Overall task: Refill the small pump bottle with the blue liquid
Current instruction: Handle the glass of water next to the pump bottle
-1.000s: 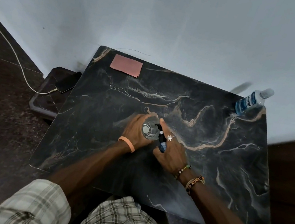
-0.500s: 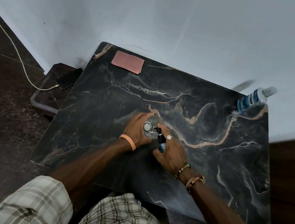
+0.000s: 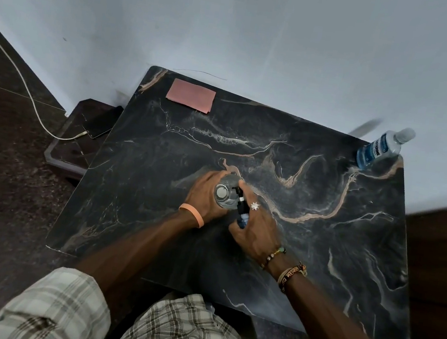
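Left hand point(image 3: 204, 195) fingers wrap the clear bottle point(image 3: 224, 195) mid-way across the bench point(image 3: 321, 240). Right hand point(image 3: 257, 228) fingers clamp the pump point(image 3: 241, 200) beside it. The blue bottle point(image 3: 378, 151) stands well apart, so pouring looks yet to come.

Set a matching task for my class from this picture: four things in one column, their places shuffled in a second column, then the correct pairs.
Column A
1. pink sheet
2. large blue bottle
3. clear container
4. black pump piece

Column B
a. held in the right hand
b. lying at the far left corner of the table
c. gripped by the left hand, mid-table
d. standing at the far right corner of the table

Pairs: 1-b; 2-d; 3-c; 4-a
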`<state>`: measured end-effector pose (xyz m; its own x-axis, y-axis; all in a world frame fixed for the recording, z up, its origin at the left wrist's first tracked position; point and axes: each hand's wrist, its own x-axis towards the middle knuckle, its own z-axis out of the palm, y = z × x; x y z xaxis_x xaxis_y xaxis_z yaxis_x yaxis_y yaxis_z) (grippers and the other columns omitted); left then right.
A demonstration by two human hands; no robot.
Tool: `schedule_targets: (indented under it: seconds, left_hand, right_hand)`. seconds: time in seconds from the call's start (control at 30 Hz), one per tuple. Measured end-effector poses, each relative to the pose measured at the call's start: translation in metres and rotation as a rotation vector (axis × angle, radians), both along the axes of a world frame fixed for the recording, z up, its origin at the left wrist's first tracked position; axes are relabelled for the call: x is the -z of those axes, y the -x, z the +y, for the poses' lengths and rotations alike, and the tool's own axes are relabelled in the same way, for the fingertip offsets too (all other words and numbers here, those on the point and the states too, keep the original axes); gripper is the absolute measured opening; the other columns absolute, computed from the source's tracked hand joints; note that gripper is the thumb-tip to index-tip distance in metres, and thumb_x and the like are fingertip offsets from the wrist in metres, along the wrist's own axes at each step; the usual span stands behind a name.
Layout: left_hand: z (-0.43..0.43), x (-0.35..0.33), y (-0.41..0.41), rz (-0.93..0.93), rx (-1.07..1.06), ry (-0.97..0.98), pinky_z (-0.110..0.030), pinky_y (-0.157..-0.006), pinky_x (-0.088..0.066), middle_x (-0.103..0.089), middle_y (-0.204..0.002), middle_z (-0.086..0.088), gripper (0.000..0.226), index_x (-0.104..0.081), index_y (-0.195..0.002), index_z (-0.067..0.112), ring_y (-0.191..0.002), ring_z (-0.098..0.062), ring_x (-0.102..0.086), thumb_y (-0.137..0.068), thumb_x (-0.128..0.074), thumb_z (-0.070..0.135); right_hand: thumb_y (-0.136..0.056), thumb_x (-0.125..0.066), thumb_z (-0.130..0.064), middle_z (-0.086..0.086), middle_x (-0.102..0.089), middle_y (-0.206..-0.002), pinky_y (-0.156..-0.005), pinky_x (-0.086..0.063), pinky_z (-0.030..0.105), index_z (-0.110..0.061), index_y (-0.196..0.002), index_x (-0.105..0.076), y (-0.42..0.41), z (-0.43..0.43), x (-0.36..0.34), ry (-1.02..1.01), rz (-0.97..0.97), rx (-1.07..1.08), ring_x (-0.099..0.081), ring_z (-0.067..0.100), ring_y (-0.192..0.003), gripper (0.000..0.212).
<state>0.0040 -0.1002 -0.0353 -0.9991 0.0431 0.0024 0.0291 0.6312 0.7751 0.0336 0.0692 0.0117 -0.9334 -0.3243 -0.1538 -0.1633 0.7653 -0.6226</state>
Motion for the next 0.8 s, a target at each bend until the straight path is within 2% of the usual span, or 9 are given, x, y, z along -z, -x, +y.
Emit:
schedule_targets:
  seconds: [0.1, 0.13, 0.23, 0.33, 0.4, 0.57, 0.63, 0.73, 0.8]
  left_hand:
    - [-0.0009, 0.0008, 0.0009, -0.005, 0.000, -0.001, -0.033, -0.102, -0.042, -0.060, -0.123, -0.004, 0.079, -0.052, -0.130, 0.017, -0.114, -0.019, -0.054, -0.062, -0.085, 0.040]
    - [-0.0010, 0.0005, 0.0011, -0.006, 0.000, -0.001, -0.033, -0.101, -0.042, -0.060, -0.123, -0.003, 0.079, -0.052, -0.130, 0.018, -0.114, -0.019, -0.054, -0.062, -0.085, 0.039]
    - [-0.0012, -0.0020, 0.0007, 0.011, 0.006, -0.007, -0.029, -0.098, -0.043, -0.062, -0.120, -0.002, 0.074, -0.053, -0.127, 0.020, -0.111, -0.018, -0.056, -0.062, -0.084, 0.040]
    - [-0.0007, -0.0044, -0.0002, 0.025, 0.004, -0.021, -0.026, -0.095, -0.041, -0.063, -0.118, -0.003, 0.071, -0.054, -0.124, 0.020, -0.108, -0.019, -0.057, -0.062, -0.083, 0.041]
    - [-0.0005, -0.0039, 0.0000, 0.025, 0.009, -0.021, -0.026, -0.095, -0.042, -0.063, -0.117, -0.003, 0.071, -0.055, -0.124, 0.020, -0.108, -0.018, -0.057, -0.062, -0.084, 0.041]
    - [0.0003, -0.0045, 0.0011, 0.033, 0.011, -0.040, -0.028, -0.096, -0.045, -0.064, -0.115, 0.002, 0.065, -0.056, -0.121, 0.023, -0.106, -0.014, -0.057, -0.066, -0.083, 0.043]
    - [0.0006, -0.0040, 0.0009, 0.039, 0.007, -0.041, -0.030, -0.095, -0.046, -0.064, -0.114, 0.004, 0.063, -0.056, -0.120, 0.024, -0.105, -0.013, -0.058, -0.066, -0.082, 0.045]
    - [0.0003, -0.0016, 0.0010, 0.011, 0.002, -0.020, -0.031, -0.097, -0.044, -0.063, -0.117, 0.000, 0.071, -0.054, -0.123, 0.022, -0.108, -0.016, -0.056, -0.062, -0.084, 0.044]
    - [-0.0003, 0.0007, 0.0007, -0.008, 0.002, -0.008, -0.034, -0.099, -0.043, -0.061, -0.120, -0.001, 0.076, -0.053, -0.126, 0.021, -0.111, -0.018, -0.055, -0.061, -0.085, 0.044]
  right_hand:
    - [-0.074, -0.062, -0.029, 0.001, -0.060, -0.108, -0.058, -0.048, 0.024, -0.053, -0.144, -0.011, -0.0010, 0.0013, -0.0011, -0.071, -0.014, -0.003, -0.055, 0.010, -0.074, 0.090]
    - [-0.074, -0.062, -0.029, 0.001, -0.061, -0.107, -0.056, -0.046, 0.023, -0.053, -0.144, -0.011, -0.0018, 0.0018, -0.0011, -0.075, -0.014, -0.007, -0.054, 0.008, -0.072, 0.089]
    - [-0.076, -0.067, -0.024, -0.011, -0.054, -0.123, -0.058, -0.034, 0.005, -0.050, -0.148, -0.010, -0.0039, 0.0029, -0.0012, 0.004, 0.006, 0.035, -0.050, -0.006, -0.073, 0.096]
    - [-0.075, -0.068, -0.022, -0.010, -0.052, -0.134, -0.065, -0.033, 0.003, -0.051, -0.149, -0.006, -0.0049, 0.0046, -0.0005, 0.022, 0.028, 0.049, -0.051, -0.003, -0.082, 0.101]
    - [-0.075, -0.067, -0.022, -0.003, -0.053, -0.137, -0.069, -0.037, 0.007, -0.053, -0.148, -0.004, -0.0043, 0.0054, 0.0000, 0.028, 0.024, 0.043, -0.052, 0.002, -0.091, 0.102]
    - [-0.074, -0.066, -0.023, -0.002, -0.052, -0.139, -0.076, -0.043, 0.015, -0.050, -0.149, -0.006, -0.0017, 0.0024, -0.0029, 0.048, 0.036, 0.057, -0.058, 0.009, -0.102, 0.100]
    - [-0.074, -0.065, -0.022, -0.001, -0.055, -0.133, -0.075, -0.048, 0.021, -0.049, -0.149, -0.010, -0.0016, 0.0008, -0.0045, 0.033, 0.047, 0.051, -0.058, 0.011, -0.099, 0.096]
    - [-0.075, -0.062, -0.026, -0.001, -0.060, -0.111, -0.068, -0.053, 0.033, -0.050, -0.143, -0.015, -0.0019, -0.0010, -0.0063, -0.032, 0.026, 0.008, -0.060, 0.017, -0.085, 0.087]
    - [-0.075, -0.063, -0.026, 0.000, -0.061, -0.110, -0.067, -0.053, 0.033, -0.050, -0.143, -0.015, -0.0028, -0.0007, -0.0061, -0.032, 0.008, 0.003, -0.061, 0.018, -0.084, 0.087]
